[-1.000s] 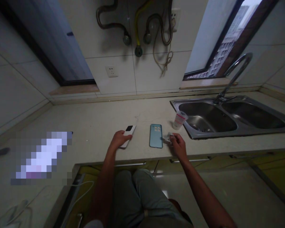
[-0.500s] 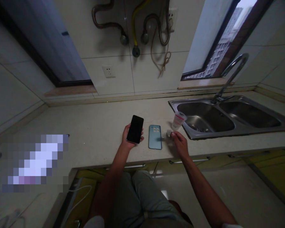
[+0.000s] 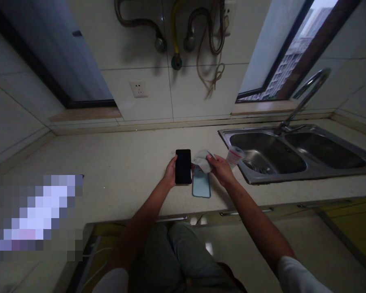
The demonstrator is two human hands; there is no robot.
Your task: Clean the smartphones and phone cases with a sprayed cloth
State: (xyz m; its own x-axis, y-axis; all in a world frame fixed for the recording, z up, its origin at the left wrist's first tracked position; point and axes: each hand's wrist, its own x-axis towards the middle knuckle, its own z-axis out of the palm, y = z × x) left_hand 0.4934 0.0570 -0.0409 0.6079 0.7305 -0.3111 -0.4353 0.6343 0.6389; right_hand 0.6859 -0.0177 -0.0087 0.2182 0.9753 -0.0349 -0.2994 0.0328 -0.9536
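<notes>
In my left hand a black smartphone is held upright, its dark screen towards me. My right hand pinches a thin whitish sheet, perhaps a wipe or a small packet; its exact kind I cannot make out. The sheet is spread just right of the phone. Below it a light blue phone case lies on the counter, its upper part covered by the sheet. Just beyond my right hand stands a clear plastic cup with a red band, close to the sink's edge.
A double steel sink with a curved faucet is set into the counter at the right. Far left, a blurred-out bright patch covers something. Hoses and a wall socket are on the tiled wall ahead.
My right hand has lifted the whitish sheet from beside the cup and brought it left, over the phone case. The phone has moved slightly right and stands straighter in my left hand.
</notes>
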